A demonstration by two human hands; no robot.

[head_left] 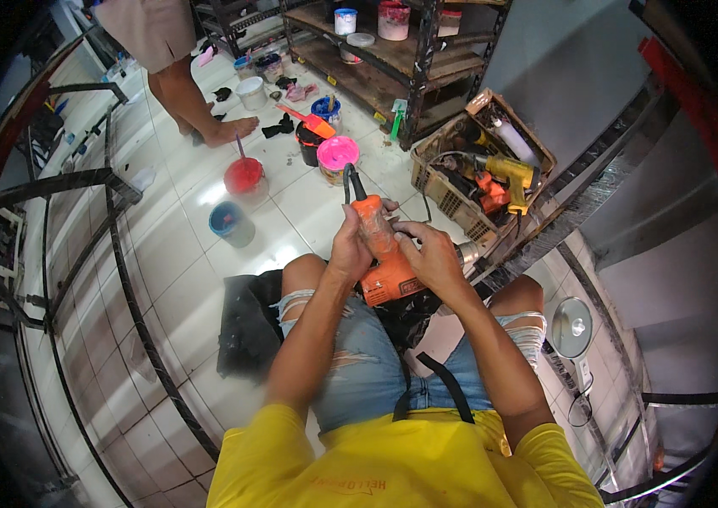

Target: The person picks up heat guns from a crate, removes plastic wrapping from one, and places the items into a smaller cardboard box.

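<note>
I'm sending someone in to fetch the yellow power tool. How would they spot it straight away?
Start at the dark metal shelving rack against the far wall. On the floor to its right stands a woven crate full of tools. The yellow drill lies on top of the pile, the only yellow tool, beside a smaller orange one.

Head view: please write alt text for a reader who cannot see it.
Both hands, left hand and right hand, hold an orange power tool above the person's lap. Paint buckets stand on the white tiled floor, and a crate of tools sits to the right.
</note>
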